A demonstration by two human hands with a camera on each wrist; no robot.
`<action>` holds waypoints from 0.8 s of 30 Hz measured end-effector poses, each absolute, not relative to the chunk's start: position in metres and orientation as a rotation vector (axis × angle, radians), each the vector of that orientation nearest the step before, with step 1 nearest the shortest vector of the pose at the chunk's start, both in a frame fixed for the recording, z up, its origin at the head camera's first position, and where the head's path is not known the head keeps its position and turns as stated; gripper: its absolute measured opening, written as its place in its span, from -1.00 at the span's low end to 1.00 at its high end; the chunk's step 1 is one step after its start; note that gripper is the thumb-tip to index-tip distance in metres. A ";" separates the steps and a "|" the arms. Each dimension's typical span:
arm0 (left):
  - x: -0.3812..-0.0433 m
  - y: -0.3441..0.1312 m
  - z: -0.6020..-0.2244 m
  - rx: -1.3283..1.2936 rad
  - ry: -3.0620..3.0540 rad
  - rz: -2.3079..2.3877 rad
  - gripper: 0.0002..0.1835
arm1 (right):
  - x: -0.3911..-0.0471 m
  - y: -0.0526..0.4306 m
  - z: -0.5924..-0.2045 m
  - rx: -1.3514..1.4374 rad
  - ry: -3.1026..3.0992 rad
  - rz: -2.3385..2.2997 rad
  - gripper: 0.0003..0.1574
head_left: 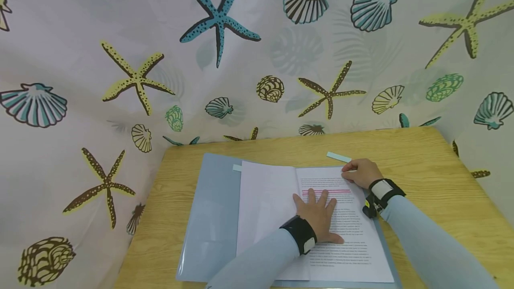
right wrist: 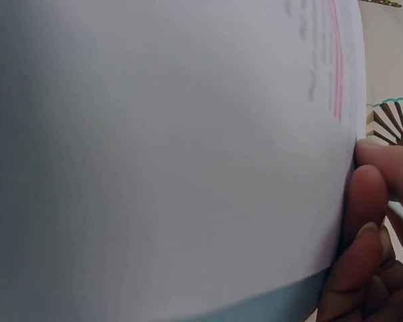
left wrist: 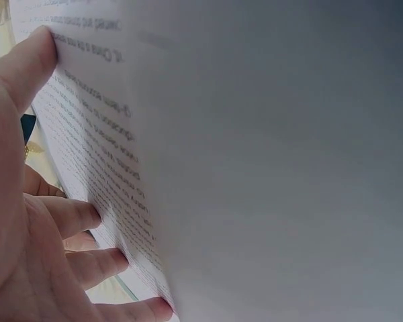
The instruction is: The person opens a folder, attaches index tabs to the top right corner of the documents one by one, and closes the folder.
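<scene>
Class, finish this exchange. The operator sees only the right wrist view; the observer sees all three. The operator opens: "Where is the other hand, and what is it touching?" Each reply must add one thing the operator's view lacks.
Observer: The left hand rests on the printed page, its fingers spread.
Operator: Is anything lying on the table beyond the top edge of the folder?
Observer: Yes, a pale strip lies there, close to the right hand.
Operator: And what lies to the left of the printed page?
Observer: A white sheet, on which I can make out no print.
</scene>
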State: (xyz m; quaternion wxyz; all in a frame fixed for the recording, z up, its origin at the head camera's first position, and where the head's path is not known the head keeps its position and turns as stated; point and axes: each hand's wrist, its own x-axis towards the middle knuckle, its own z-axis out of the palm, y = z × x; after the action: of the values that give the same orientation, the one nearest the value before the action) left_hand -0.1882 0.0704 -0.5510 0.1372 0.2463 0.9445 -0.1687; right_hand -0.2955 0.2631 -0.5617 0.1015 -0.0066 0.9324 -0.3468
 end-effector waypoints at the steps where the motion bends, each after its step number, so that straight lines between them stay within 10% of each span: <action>1: -0.188 0.070 -0.550 0.713 2.731 -0.487 0.20 | -0.296 0.263 -0.562 -0.023 2.757 -1.022 -0.80; 24: -0.187 0.069 -0.546 0.716 2.722 -0.506 0.19 | -0.299 0.269 -0.562 -0.116 2.761 -0.911 -0.79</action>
State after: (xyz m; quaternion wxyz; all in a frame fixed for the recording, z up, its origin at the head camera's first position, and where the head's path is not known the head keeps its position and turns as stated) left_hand -0.1874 0.0690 -0.5464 0.1406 0.2479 0.9424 -0.1753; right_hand -0.2987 0.2692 -0.5625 0.1158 -0.0396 0.9425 -0.3110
